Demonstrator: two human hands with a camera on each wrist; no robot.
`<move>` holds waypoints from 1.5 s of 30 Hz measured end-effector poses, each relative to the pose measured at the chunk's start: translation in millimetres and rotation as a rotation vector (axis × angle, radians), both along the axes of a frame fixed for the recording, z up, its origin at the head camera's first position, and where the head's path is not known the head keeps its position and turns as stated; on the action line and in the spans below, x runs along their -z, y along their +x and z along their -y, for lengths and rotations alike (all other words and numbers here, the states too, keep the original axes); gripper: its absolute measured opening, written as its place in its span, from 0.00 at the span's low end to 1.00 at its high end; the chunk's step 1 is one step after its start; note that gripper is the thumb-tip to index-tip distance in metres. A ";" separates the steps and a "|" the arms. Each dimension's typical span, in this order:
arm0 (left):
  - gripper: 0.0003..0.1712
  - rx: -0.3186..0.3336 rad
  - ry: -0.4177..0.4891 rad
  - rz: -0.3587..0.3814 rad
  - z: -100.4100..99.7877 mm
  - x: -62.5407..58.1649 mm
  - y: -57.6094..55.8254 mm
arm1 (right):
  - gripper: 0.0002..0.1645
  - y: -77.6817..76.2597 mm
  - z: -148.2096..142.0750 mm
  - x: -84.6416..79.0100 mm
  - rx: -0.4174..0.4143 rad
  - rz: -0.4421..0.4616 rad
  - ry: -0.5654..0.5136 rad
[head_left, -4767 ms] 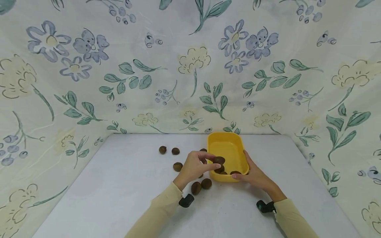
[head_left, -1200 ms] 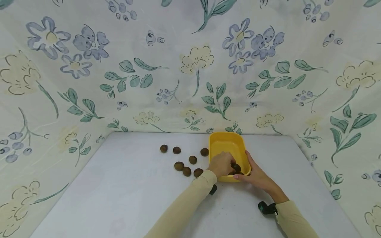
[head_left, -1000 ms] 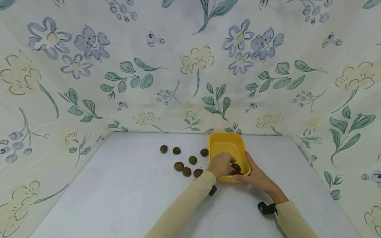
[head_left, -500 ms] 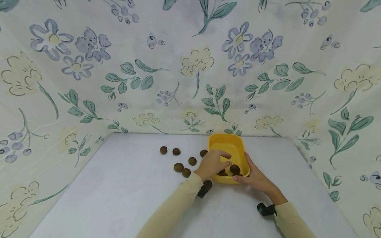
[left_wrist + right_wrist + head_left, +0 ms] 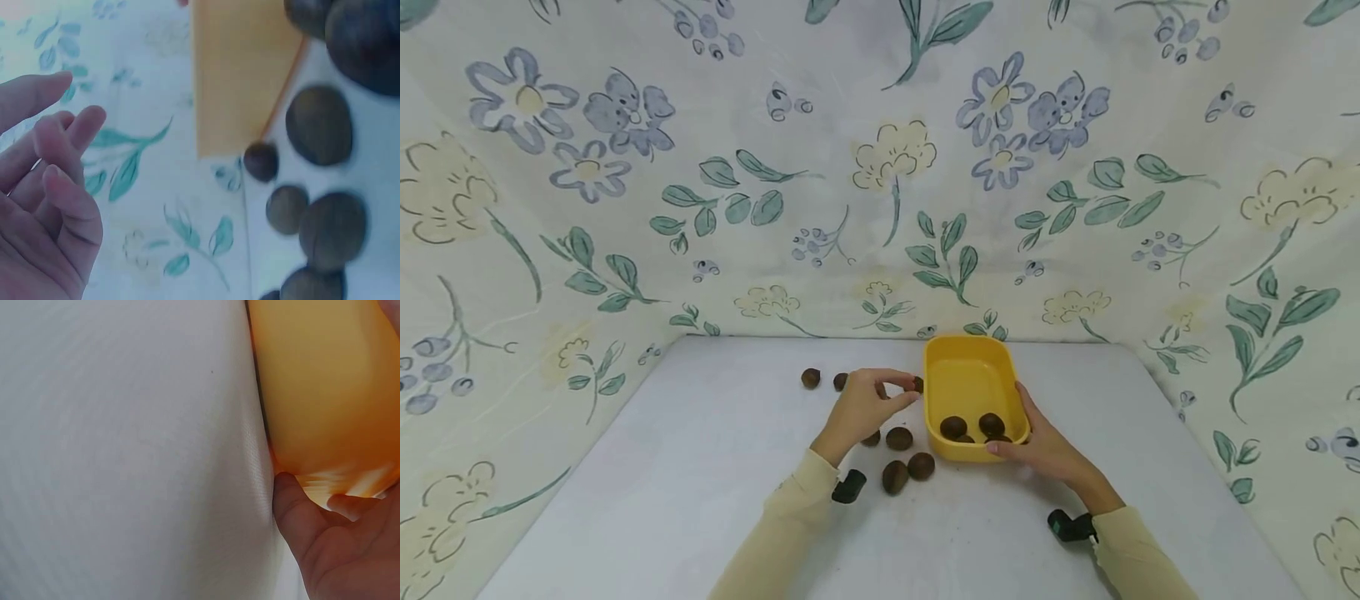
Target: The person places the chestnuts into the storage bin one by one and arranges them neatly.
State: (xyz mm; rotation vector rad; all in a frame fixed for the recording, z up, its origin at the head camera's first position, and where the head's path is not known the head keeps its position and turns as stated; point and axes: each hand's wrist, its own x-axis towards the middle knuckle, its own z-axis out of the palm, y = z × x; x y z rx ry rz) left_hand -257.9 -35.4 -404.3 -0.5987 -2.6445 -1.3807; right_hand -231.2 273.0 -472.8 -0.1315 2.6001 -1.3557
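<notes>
Yellow container (image 5: 972, 379), right hand (image 5: 1047, 446) gripping it, left hand (image 5: 861, 408) near probable chestnuts (image 5: 898, 438)

We see a glossy yellow rectangular plastic box (image 5: 973, 375), smooth round brown nuts (image 5: 899, 438) and a matt white floral cloth (image 5: 820, 200).

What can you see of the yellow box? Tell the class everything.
The yellow box is a plastic-looking rounded rectangle with smooth walls and a rim. It sits open side up on the far part of the table. At least four brown nuts lie in its near end. The right hand holds its near right corner; any slight tilt is unclear.
</notes>
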 end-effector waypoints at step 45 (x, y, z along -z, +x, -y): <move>0.28 -0.264 -0.399 0.298 76.2 34.7 -23.0 | 0.78 -0.8 -3.7 3.1 -0.016 -0.018 -0.006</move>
